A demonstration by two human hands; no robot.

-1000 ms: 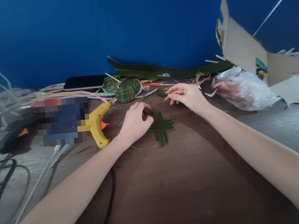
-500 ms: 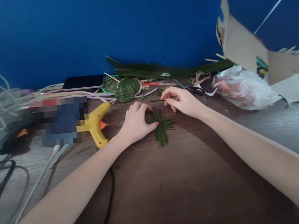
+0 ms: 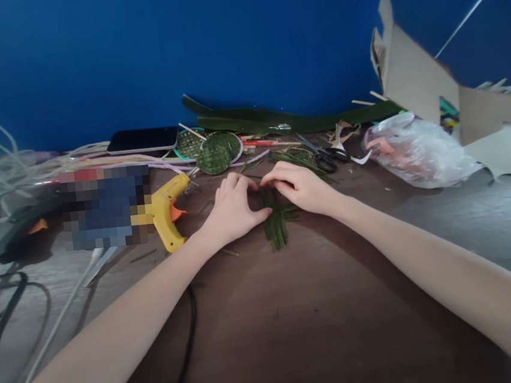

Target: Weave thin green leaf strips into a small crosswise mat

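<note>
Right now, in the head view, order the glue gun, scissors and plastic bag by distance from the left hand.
1. Glue gun, just left of the left hand.
2. Scissors, beyond the right hand.
3. Plastic bag, far right.

Deep blue wall (image 3: 88, 51) behind dark wooden table (image 3: 295, 320).

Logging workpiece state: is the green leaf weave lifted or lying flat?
Flat: leaf weave lies on the table, left hand and right hand resting on it.
</note>
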